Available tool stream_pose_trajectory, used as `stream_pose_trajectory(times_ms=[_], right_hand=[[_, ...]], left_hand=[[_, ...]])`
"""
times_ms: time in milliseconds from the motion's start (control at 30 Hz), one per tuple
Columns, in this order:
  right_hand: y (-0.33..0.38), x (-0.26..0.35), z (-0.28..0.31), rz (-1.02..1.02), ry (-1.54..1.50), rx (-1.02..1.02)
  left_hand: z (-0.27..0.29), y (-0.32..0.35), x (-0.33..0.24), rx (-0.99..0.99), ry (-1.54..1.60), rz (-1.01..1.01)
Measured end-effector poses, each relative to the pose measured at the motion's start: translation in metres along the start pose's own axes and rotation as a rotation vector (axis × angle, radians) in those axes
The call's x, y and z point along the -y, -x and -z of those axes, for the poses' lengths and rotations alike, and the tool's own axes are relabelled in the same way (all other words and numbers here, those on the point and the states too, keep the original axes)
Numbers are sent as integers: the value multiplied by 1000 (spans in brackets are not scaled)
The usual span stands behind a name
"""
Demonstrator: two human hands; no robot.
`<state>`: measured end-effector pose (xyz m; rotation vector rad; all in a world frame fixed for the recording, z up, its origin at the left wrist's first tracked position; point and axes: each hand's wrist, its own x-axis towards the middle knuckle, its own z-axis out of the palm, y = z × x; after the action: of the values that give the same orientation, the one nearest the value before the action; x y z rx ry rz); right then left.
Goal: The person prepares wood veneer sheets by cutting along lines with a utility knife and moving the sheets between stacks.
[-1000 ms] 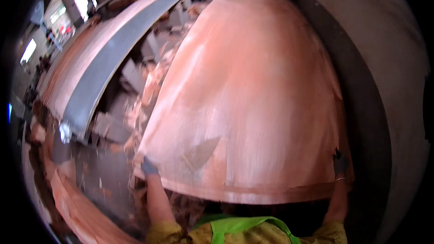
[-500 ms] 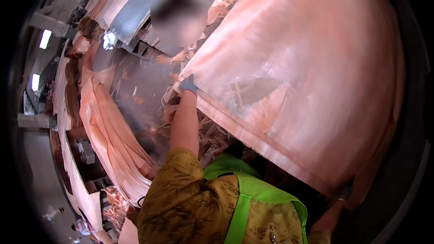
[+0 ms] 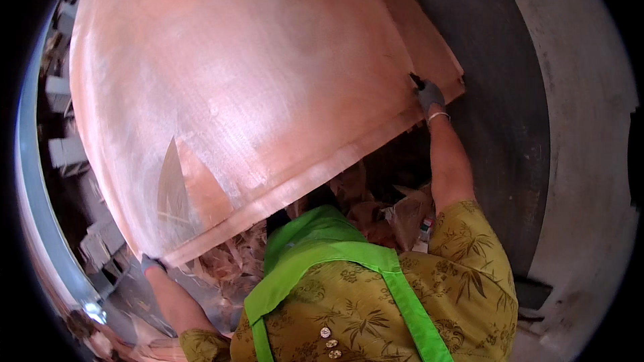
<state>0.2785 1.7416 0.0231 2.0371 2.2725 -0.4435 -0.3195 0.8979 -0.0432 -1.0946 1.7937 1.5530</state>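
1. Spanning the near edge of a wide pinkish sheet, the person's two gloved hands stand well apart, one towards each end.
2. The sheet lies in front of the body and fills the upper middle of the view; its near edge slants up from lower left to right.
3. At the near left corner, the left hand has its fingers narrowed on the sheet, pinching that corner; the far side of the grip is hidden.
4. Near the right end, the right hand touches the sheet at its edge. A small dark shape shows at its fingertips; whether these fingers are closed, one cannot tell.
5. Just beyond that hand, the right-hand corner of the sheet reaches over a dark strip of ground, which gives sideways room out to a paler floor.
6. A pointed tear opens in the sheet near its left end, close to the near edge.
7. Beneath the near edge, loose scraps crowd the space between the sheet and the green apron, so the body stands close there.
8. Past the left edge sit pale blocks, with a curved grey panel farther out.
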Motion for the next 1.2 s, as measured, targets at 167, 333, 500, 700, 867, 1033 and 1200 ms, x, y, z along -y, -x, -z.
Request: stream_pose_trajectory(times_ms=[167,333,500,700,867,1033,1200], right_hand=[[26,13,22,-22,-1,57],[18,31,20,3,-93,148],[68,13,24,43,-255,-252],[91,-26,12,155,-202,-199],[103,-31,39,20,-402,-7],[160,-69,93,-61,-371,-101],[201,-153,101,-255,-209,-196]], left_hand=[[-1,-14,-6,30,20,6],[13,-7,-7,-58,63,-20],[-72,73,15,-685,-507,-718],[-246,304,91,168,-1266,-1390],[-286,292,148,284,-1657,-1410],[-289,289,146,285,-1736,-1359],[-289,284,148,267,-1813,-1337]])
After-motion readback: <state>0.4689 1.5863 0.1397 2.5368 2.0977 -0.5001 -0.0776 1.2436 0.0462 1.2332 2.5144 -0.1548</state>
